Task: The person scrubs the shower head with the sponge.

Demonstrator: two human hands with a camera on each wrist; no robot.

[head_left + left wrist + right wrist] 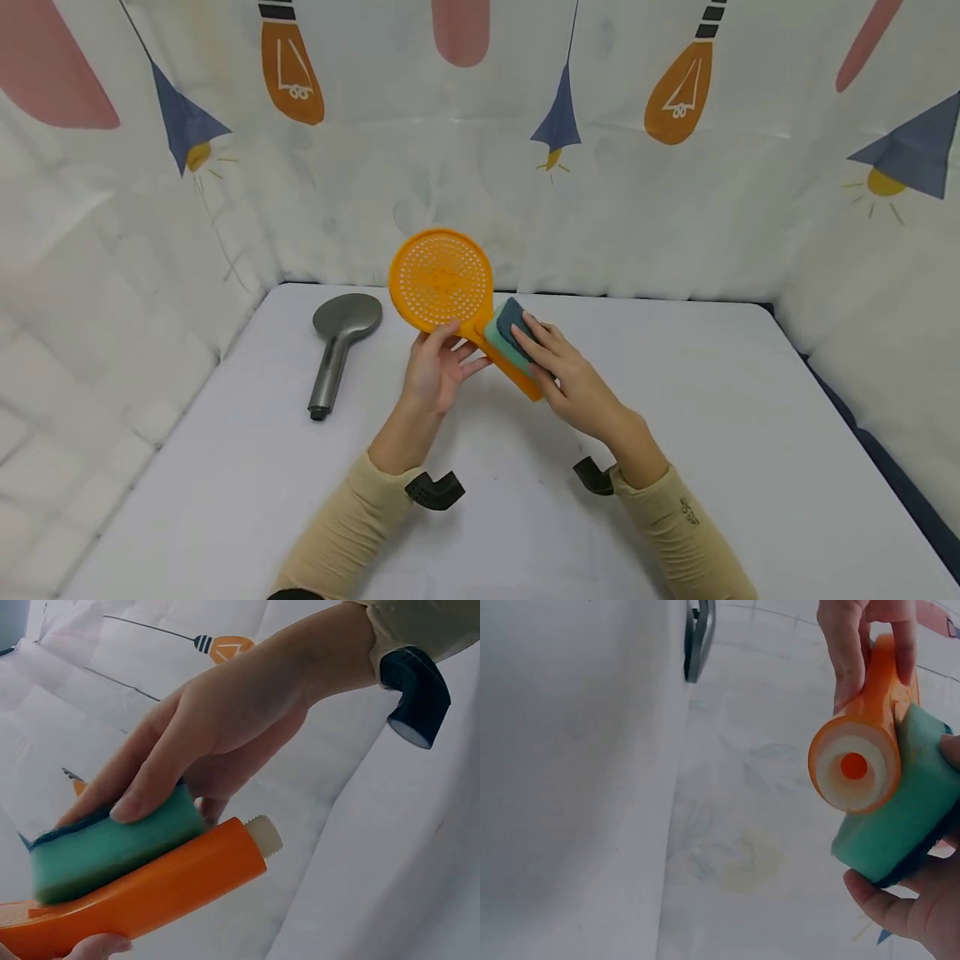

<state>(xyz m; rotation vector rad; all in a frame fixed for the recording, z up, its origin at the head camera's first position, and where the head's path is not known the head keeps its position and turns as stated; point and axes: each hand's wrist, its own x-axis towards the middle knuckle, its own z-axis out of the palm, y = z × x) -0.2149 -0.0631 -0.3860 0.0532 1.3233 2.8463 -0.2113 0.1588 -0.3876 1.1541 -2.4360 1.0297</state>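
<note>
My left hand (437,371) grips an orange shower head (441,279) at its neck, the round perforated face turned toward the head camera. Its handle slants down to the right and ends in a pale threaded connector (264,836). In my right hand (573,385) is a green sponge (112,844) with a dark blue scouring layer, pinched between thumb and fingers. The sponge's soft green side lies along the orange handle (889,682), dark side toward my palm. Left of both hands, a grey shower head (347,317) rests on the table, handle toward me.
The white table (187,492) reaches back to a pale fabric wall (337,208) printed with lamps and bulbs. More of this fabric stands along the left and right sides. A black curved piece (435,490) sits at each wrist.
</note>
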